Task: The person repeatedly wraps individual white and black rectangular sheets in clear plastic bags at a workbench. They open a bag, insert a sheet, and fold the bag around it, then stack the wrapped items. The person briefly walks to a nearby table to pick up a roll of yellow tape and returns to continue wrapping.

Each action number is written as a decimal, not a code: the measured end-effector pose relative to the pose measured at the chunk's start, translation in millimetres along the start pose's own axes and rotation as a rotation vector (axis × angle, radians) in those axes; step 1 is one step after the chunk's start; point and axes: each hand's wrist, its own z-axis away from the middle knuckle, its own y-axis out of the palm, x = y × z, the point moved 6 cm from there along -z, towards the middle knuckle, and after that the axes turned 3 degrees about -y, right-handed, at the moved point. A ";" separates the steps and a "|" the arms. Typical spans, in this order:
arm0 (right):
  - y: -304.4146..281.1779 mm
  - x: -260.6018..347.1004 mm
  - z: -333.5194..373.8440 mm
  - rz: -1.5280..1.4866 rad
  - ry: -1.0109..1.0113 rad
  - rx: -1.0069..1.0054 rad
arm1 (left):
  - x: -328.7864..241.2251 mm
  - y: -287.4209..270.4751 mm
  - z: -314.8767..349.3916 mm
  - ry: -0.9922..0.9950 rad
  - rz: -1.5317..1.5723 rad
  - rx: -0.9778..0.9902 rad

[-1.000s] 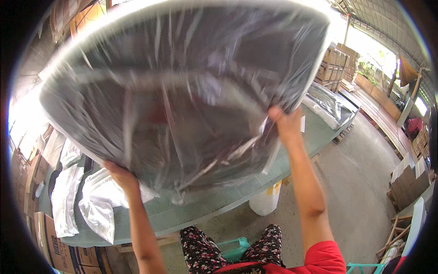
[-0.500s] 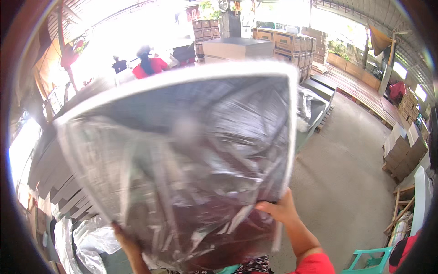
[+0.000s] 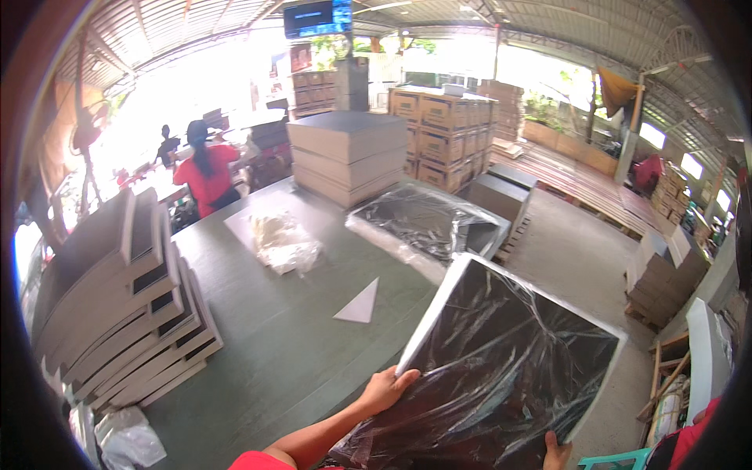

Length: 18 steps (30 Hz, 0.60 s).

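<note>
Bright daylight (image 3: 219, 82) comes in under the metal roof (image 3: 580, 22); the floor (image 3: 576, 235) is grey, and a screen (image 3: 317, 17) hangs high.

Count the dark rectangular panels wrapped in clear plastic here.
2. One dark plastic-wrapped panel is held by the left hand and right hand; a second wrapped panel lies on the grey-green table, beyond the held one. More may be hidden beneath the second.

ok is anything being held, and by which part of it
A flat, dark, white-edged rectangular panel in clear plastic: the left hand grips its left edge, the right hand its right edge, low in view.
</note>
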 end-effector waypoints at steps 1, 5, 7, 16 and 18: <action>-10.4 4.9 -2.9 0.013 -0.018 -0.024 | -9.9 13.6 -15.4 0.023 -0.008 0.046; -35.2 14.4 -25.0 0.193 0.015 -0.148 | -35.5 63.5 -75.2 0.068 -0.022 0.224; -34.1 19.7 -45.2 0.251 -0.001 -0.213 | -52.5 77.5 -111.2 0.106 -0.029 0.256; 104.5 37.1 -272.1 -0.028 -0.148 -0.091 | -119.7 15.5 -322.8 0.188 0.069 0.096; 170.6 53.9 -333.6 -0.114 -0.241 -0.063 | -135.3 -15.4 -392.7 0.222 -0.025 -0.034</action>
